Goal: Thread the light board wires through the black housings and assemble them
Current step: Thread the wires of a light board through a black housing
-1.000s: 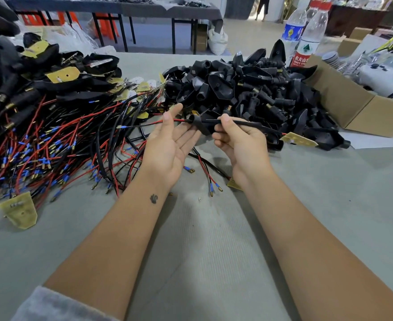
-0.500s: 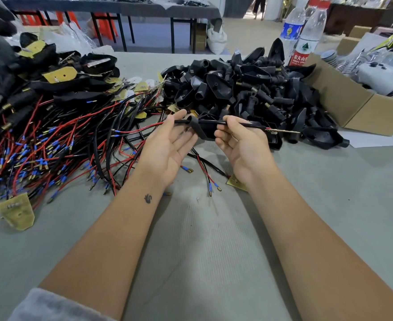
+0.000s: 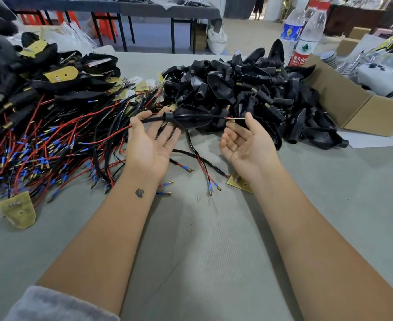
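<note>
Threading is the step in hand: the left hand (image 3: 152,144) pinches the black wire (image 3: 153,119) just left of the housing (image 3: 192,120), the right hand (image 3: 246,144) pinches its bared end just right, so next comes pulling it through.

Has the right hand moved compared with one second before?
Yes. The right hand has moved rightward, away from the left hand and along the pile of black plastic housings, drawing the black sheathed wire through.
</note>
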Motion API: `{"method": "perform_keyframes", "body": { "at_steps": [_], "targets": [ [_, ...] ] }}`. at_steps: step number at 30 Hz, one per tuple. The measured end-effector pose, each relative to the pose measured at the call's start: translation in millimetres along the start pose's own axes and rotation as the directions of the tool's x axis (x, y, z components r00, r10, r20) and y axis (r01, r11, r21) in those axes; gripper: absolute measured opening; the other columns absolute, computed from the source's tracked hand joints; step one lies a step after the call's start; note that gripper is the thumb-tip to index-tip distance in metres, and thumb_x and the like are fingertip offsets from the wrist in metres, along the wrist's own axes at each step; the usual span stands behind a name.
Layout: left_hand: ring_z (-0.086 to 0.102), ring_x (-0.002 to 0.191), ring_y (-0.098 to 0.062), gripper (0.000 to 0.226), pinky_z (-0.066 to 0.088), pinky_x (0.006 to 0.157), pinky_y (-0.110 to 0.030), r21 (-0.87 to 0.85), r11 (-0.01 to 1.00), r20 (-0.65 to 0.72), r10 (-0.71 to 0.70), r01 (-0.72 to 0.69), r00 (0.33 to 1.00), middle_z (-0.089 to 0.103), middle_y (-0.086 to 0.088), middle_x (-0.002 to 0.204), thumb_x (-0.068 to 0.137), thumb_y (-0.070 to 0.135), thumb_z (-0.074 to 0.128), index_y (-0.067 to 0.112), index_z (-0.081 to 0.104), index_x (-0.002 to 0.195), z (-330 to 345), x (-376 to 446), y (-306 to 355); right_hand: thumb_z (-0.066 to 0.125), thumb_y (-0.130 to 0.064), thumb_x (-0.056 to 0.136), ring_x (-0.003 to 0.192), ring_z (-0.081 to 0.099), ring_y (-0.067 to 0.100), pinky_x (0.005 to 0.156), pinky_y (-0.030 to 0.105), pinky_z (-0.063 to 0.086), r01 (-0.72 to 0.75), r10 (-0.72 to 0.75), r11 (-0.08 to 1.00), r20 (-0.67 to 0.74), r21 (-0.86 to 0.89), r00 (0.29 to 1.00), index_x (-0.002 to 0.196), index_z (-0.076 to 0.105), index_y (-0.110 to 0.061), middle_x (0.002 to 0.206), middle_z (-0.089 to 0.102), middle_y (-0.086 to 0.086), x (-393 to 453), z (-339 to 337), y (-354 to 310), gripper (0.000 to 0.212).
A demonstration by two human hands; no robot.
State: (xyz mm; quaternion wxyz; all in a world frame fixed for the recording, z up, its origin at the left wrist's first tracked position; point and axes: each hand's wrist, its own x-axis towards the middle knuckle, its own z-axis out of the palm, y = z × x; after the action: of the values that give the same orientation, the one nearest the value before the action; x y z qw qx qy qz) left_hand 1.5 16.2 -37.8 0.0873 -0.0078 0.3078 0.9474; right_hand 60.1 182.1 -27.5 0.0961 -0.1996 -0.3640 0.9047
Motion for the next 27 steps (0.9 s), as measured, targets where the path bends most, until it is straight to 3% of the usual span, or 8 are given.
{"method": "perform_keyframes", "body": {
  "at_steps": [6,11,13,15,17,19,21,27],
  "targets": [
    [0.072,0.096,-0.029,0.045,0.060,0.073,-0.040,0.049,0.999,-0.001,0.013,-0.013,1.000,0.075,-0.007,0.100,0.105,0.045,0.016,0.018,0.048,0.090,1,-1,0,0.054,-0.030,0.100,0.061,0.066,0.020,0.054,0.027,0.057,0.016,-0.009,0.995,-0.076,0.099,0.997,0.090,0.058,0.001,0.066,0.064,0.011,1,-2,0,0.032],
    [0.070,0.103,-0.030,0.045,0.060,0.077,-0.039,0.046,0.999,-0.021,0.008,-0.007,1.000,0.074,-0.011,0.106,0.105,0.046,0.018,0.018,0.050,0.093,0,0,0,0.051,-0.012,0.100,0.055,0.065,0.016,0.054,0.024,0.055,0.052,-0.051,0.998,-0.046,0.041,0.998,0.091,0.063,-0.004,0.065,0.063,0.008,2,-2,1,0.017],
    [0.065,0.114,-0.031,0.046,0.059,0.083,-0.039,0.043,0.999,-0.054,-0.022,0.025,0.998,0.066,-0.015,0.122,0.105,0.048,0.021,0.017,0.054,0.113,0,1,0,0.050,-0.009,0.099,0.055,0.066,0.015,0.055,0.024,0.055,0.082,-0.082,0.997,-0.025,-0.007,0.996,0.091,0.064,-0.007,0.062,0.066,0.006,2,-1,0,0.017],
    [0.053,0.129,-0.032,0.059,0.055,0.093,-0.040,0.052,0.997,-0.087,-0.045,0.050,0.995,0.050,-0.015,0.140,0.104,0.050,0.023,0.010,0.034,0.145,2,1,0,0.049,-0.010,0.100,0.058,0.066,0.015,0.057,0.024,0.055,0.119,-0.120,0.991,-0.004,-0.063,0.993,0.095,0.064,-0.009,0.064,0.068,0.006,2,-2,-1,0.016],
    [0.048,0.133,-0.033,0.065,0.053,0.095,-0.039,0.058,0.997,-0.088,-0.042,0.047,0.995,0.047,-0.014,0.142,0.103,0.052,0.021,0.007,0.021,0.151,2,1,-1,0.049,-0.010,0.100,0.059,0.066,0.016,0.058,0.024,0.055,0.152,-0.152,0.983,0.012,-0.107,0.988,0.097,0.065,-0.011,0.066,0.069,0.006,3,-2,0,0.016],
    [0.054,0.128,-0.031,0.065,0.055,0.090,-0.037,0.063,0.997,-0.060,-0.048,0.051,0.997,0.055,-0.013,0.133,0.102,0.055,0.020,0.008,0.039,0.143,2,1,-1,0.050,-0.011,0.100,0.061,0.066,0.016,0.059,0.024,0.055,0.180,-0.179,0.972,0.022,-0.150,0.984,0.096,0.066,-0.013,0.070,0.069,0.007,2,-3,1,0.017],
    [0.061,0.117,-0.026,0.058,0.057,0.089,-0.036,0.080,0.995,-0.024,-0.051,0.052,0.998,0.067,-0.012,0.118,0.101,0.057,0.023,0.014,0.058,0.118,3,-1,-1,0.051,-0.010,0.100,0.063,0.066,0.017,0.060,0.024,0.056,0.202,-0.200,0.958,0.031,-0.205,0.979,0.096,0.068,-0.015,0.075,0.069,0.006,2,-2,2,0.018],
    [0.070,0.103,-0.024,0.018,0.057,0.088,-0.035,0.378,0.926,0.132,-0.045,-0.008,0.990,0.073,-0.010,0.100,0.104,0.021,0.046,0.014,0.061,0.107,10,-8,-18,0.057,-0.005,0.095,0.070,0.067,0.015,0.064,0.022,0.056,0.278,-0.256,0.868,0.109,-0.412,0.961,0.093,0.068,-0.013,0.082,0.071,0.006,-1,2,8,0.014]
  ]
}}
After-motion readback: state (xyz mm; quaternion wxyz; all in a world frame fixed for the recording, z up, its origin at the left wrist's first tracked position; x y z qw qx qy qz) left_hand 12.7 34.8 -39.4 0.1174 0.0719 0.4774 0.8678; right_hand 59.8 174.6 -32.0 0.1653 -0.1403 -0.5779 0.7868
